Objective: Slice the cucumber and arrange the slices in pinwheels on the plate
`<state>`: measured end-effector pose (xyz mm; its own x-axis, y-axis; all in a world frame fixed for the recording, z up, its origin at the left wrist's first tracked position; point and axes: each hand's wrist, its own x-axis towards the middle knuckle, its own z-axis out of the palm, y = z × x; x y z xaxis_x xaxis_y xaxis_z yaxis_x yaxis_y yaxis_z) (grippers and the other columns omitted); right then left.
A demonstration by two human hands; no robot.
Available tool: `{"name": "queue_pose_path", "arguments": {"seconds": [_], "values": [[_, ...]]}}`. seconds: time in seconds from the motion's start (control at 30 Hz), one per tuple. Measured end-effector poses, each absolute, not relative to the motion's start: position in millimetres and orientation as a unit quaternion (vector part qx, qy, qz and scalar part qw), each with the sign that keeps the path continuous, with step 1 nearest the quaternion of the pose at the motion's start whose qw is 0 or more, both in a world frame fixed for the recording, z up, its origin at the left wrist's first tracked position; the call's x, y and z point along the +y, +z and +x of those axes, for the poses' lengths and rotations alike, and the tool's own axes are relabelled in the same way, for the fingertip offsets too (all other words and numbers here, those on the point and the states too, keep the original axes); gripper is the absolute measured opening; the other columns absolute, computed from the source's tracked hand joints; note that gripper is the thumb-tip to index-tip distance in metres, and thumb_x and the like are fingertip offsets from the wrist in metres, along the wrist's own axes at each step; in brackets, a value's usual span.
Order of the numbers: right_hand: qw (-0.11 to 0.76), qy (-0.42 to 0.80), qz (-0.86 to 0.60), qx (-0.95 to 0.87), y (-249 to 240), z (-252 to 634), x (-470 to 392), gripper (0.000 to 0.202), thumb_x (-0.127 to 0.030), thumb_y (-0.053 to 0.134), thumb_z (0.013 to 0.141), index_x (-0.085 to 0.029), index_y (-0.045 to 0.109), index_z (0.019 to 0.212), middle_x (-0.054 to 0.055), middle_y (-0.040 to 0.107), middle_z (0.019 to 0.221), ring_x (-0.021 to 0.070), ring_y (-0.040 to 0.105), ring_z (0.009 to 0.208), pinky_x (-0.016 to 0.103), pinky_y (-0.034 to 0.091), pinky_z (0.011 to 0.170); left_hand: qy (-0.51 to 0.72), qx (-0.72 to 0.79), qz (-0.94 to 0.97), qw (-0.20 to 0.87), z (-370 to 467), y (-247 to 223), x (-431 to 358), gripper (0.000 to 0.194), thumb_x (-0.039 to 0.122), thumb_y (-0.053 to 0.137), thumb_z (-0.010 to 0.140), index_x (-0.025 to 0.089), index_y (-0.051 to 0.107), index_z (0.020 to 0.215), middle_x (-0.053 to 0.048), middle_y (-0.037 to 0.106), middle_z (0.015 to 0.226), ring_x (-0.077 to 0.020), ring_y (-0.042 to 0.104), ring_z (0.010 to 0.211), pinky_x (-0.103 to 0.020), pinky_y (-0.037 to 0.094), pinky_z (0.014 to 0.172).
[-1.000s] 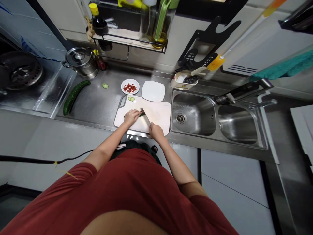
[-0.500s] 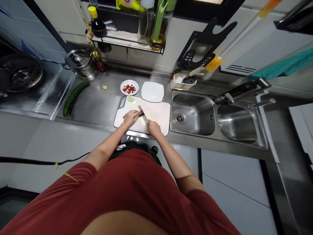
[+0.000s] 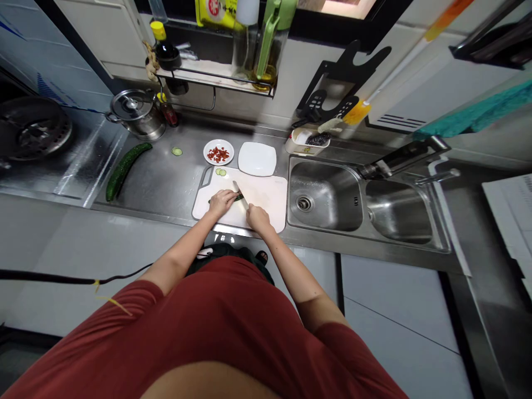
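My left hand (image 3: 221, 203) is closed on a dark green cucumber piece (image 3: 239, 197) on the white cutting board (image 3: 266, 202); most of the piece is hidden under my fingers. My right hand (image 3: 257, 218) grips the handle of a knife (image 3: 240, 194), whose blade lies against the piece beside my left fingertips. Pale green slices (image 3: 220, 172) rest at the board's upper left. Behind the board stand a round white plate with chopped red bits (image 3: 218, 154) and a bare square white plate (image 3: 257, 159).
A whole cucumber (image 3: 124, 170) and another slice (image 3: 177, 151) lie on the steel counter to the left. Beyond them stand a lidded pot (image 3: 145, 123) and a small red bottle (image 3: 169, 113). A double sink (image 3: 326, 194) adjoins the board's right side. A bottle shelf (image 3: 216, 73) overhangs the back.
The camera view has shifted slightly. Both hands keep their places at the piece, with the knife still against it.
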<state>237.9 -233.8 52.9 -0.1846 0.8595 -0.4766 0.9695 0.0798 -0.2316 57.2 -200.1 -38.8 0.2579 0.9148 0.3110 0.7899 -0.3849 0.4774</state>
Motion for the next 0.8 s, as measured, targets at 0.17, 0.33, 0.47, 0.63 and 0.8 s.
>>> {"name": "queue_pose_path", "arguments": {"seconds": [0.17, 0.33, 0.47, 0.63, 0.8], "values": [[0.124, -0.255, 0.631, 0.722, 52.8, 247.2, -246.5, 0.028, -0.022, 0.034, 0.098, -0.015, 0.055, 0.115, 0.015, 0.067, 0.104, 0.0241, 0.065, 0.097, 0.031, 0.045, 0.080, 0.271, 0.549, 0.782, 0.118, 57.7, -40.1, -199.7, 0.029, 0.033, 0.046, 0.095, 0.026, 0.071, 0.108, -0.006, 0.069, 0.104, -0.0188, 0.060, 0.095, -0.032, 0.046, 0.082], [0.123, -0.256, 0.632, 0.721, 52.8, 242.9, -242.3, 0.030, -0.021, 0.034, 0.097, -0.015, 0.056, 0.116, 0.016, 0.066, 0.106, 0.0254, 0.064, 0.099, 0.033, 0.046, 0.081, 0.278, 0.547, 0.781, 0.116, 58.5, -40.3, -199.0, 0.029, 0.032, 0.046, 0.095, 0.026, 0.071, 0.108, -0.005, 0.069, 0.104, -0.0185, 0.060, 0.096, -0.031, 0.047, 0.082], [0.115, -0.250, 0.633, 0.723, 50.0, 235.5, -233.6, 0.029, -0.019, 0.034, 0.097, -0.015, 0.057, 0.114, 0.016, 0.067, 0.106, 0.0244, 0.064, 0.100, 0.031, 0.046, 0.081, 0.279, 0.550, 0.779, 0.116, 59.3, -38.4, -200.1, 0.029, 0.033, 0.046, 0.095, 0.026, 0.071, 0.107, -0.004, 0.069, 0.103, -0.0183, 0.060, 0.094, -0.031, 0.046, 0.081], [0.107, -0.243, 0.635, 0.725, 46.4, 225.8, -223.7, 0.031, -0.016, 0.031, 0.096, -0.015, 0.057, 0.114, 0.015, 0.067, 0.106, 0.0237, 0.065, 0.099, 0.031, 0.046, 0.081, 0.276, 0.552, 0.778, 0.118, 59.7, -37.4, -200.4, 0.028, 0.032, 0.047, 0.095, 0.026, 0.072, 0.106, -0.005, 0.069, 0.103, -0.0179, 0.060, 0.095, -0.030, 0.047, 0.082], [0.103, -0.239, 0.638, 0.724, 44.6, 229.6, -230.1, 0.031, -0.015, 0.032, 0.096, -0.015, 0.057, 0.113, 0.015, 0.068, 0.104, 0.0239, 0.065, 0.098, 0.031, 0.047, 0.080, 0.281, 0.550, 0.778, 0.112, 59.8, -37.7, -199.9, 0.027, 0.033, 0.048, 0.095, 0.027, 0.072, 0.105, -0.004, 0.070, 0.102, -0.0167, 0.060, 0.093, -0.029, 0.047, 0.081]]}}
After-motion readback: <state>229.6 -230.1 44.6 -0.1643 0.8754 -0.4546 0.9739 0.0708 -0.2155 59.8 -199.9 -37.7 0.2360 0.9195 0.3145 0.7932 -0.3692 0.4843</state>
